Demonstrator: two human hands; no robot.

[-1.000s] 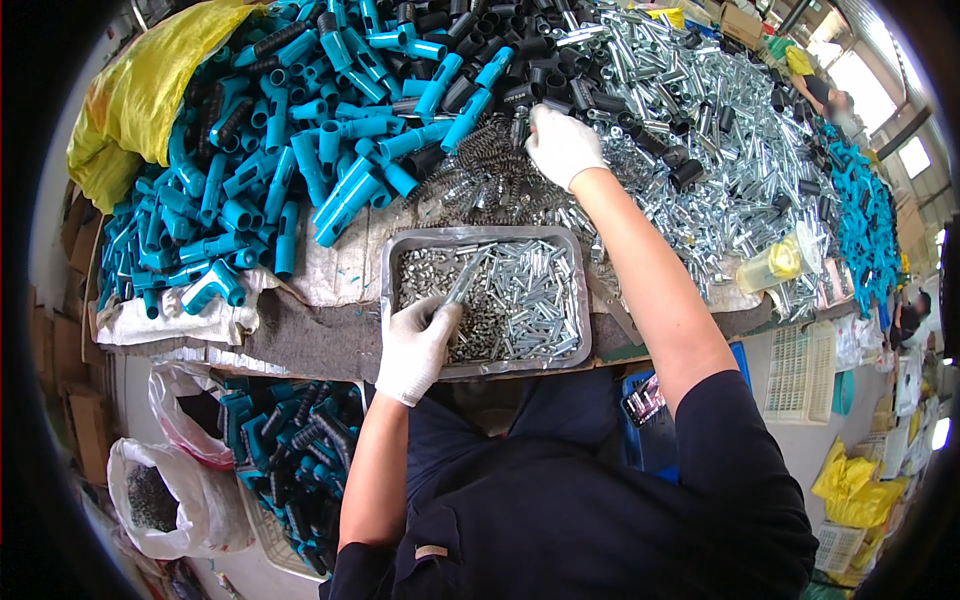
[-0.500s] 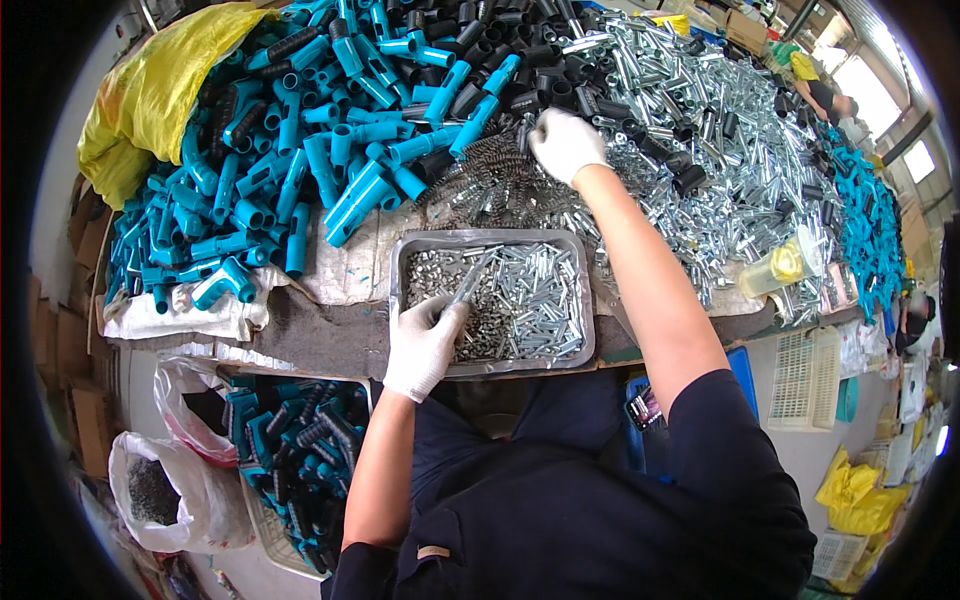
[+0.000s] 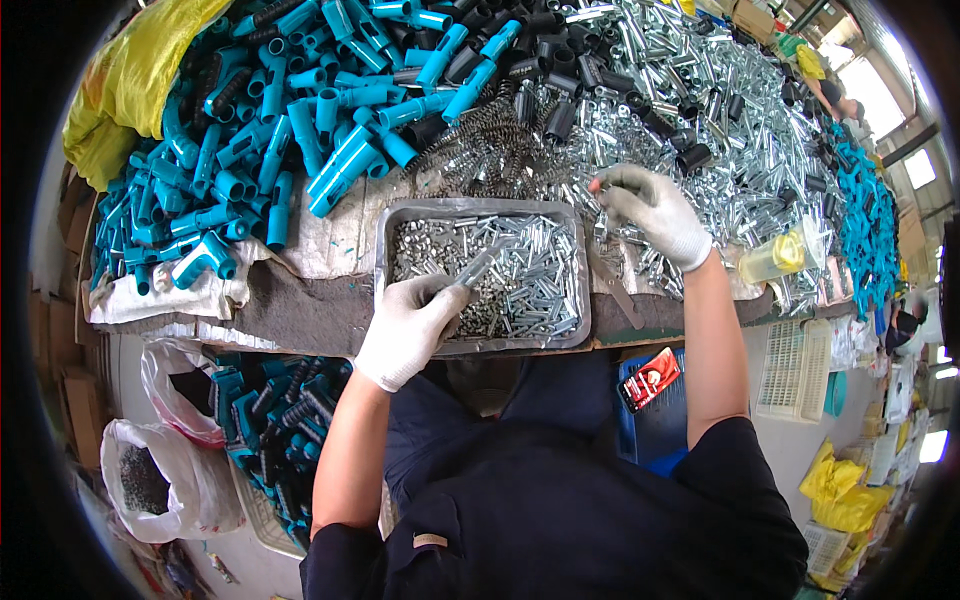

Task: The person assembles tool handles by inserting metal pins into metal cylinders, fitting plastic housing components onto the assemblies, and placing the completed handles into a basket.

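Observation:
My left hand, in a white glove, is closed on a slim silver metal tube that points up and away over the grey tray. In that tray lie small metal nuts or bushings on the left and short silver pins on the right. My right hand, also gloved, hovers above the near edge of the heaped silver tubes. Its fingers are bent together, with one bare fingertip showing; anything between them is too small to make out. Dark coil springs lie beyond the tray.
Teal plastic handles are piled at the left beside a yellow sack. Black sleeves lie among the metal. A flat metal blade rests right of the tray, near a clear plastic cup. White sacks stand below left.
My right hand has come back from the spring pile toward me and to the right. My left hand still holds the metal tube over the tray. The view has shifted slightly.

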